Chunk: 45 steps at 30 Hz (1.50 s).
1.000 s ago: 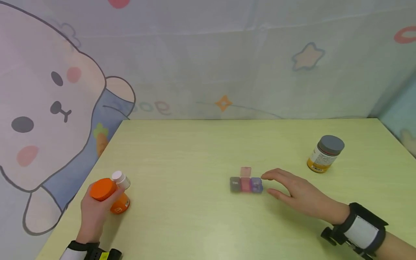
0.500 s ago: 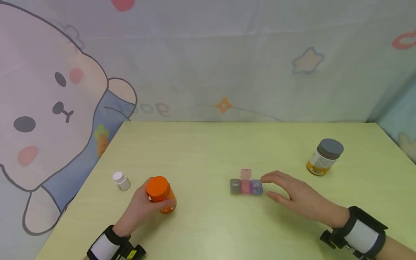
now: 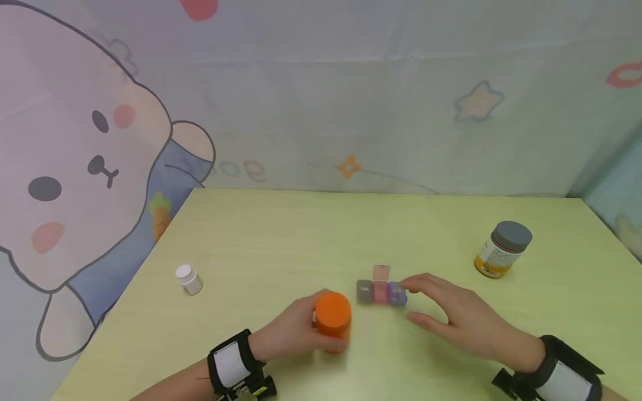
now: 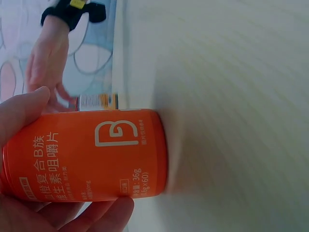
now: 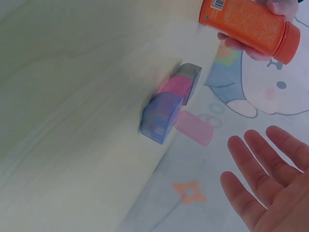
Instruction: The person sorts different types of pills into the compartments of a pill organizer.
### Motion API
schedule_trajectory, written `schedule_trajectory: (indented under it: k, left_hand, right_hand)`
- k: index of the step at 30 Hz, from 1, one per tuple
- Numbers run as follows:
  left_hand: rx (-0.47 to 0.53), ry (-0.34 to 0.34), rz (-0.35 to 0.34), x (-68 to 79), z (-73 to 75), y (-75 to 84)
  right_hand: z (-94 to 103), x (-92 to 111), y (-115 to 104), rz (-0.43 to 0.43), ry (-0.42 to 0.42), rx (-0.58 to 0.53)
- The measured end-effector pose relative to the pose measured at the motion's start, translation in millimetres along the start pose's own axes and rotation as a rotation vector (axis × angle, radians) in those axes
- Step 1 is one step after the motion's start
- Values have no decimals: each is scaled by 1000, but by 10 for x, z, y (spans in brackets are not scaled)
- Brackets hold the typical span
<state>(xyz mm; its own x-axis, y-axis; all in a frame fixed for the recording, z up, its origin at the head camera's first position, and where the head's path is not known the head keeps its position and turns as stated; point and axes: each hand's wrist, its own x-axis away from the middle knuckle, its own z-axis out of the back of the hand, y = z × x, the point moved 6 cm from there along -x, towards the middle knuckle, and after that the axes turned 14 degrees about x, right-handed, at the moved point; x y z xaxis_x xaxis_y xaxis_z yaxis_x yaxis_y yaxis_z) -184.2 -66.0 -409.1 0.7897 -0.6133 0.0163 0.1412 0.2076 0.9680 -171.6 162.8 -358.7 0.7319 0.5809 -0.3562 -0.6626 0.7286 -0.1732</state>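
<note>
My left hand [image 3: 296, 329] grips an orange vitamin bottle [image 4: 91, 157] with an orange lid [image 3: 333, 312], fingers and thumb wrapped round its sides. The bottle is upright, just left of a small pill organizer [image 3: 381, 293]. That organizer has grey, pink and blue-purple compartments in a row; the pink lid [image 5: 194, 127] stands raised while the other two are down. Beside the blue-purple end, my right hand [image 3: 453, 314] hovers with relaxed, slightly bent fingers and holds nothing. In the right wrist view its fingers [image 5: 258, 166] are spread apart from the organizer.
A small white bottle [image 3: 189, 279] stands at the left of the pale yellow table [image 3: 281, 234]. Toward the back right is a jar with a grey lid [image 3: 503, 249] and a white and yellow label. A cartoon-printed cloth [image 3: 301, 100] hangs behind the table.
My left hand has carried the orange vitamin bottle rightward, from beside the small white bottle to near the pill organizer. My right hand has stayed almost in place.
</note>
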Motion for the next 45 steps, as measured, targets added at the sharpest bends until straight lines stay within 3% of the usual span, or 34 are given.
schedule_trajectory:
  k: [7,17,25,37,45]
  left_hand:
    - [-3,-143,-67,-273,-421,97]
    - [1,-207,-142,-455,-714,91]
    - [-104,-233,-170,-507,-751,117]
    - [-109,-292,-180,-545,-742,146]
    - [-68,-270,-199,-545,-741,167]
  right_hand:
    - [-10,-23,-108,-17,10,40]
    - [-91,-59,-307,14,64,126]
    - [-84,-75,-364,104,128,128]
    - [-105,-91,-328,179,77,49]
    - [-119,-54,-33,-55,-48,58]
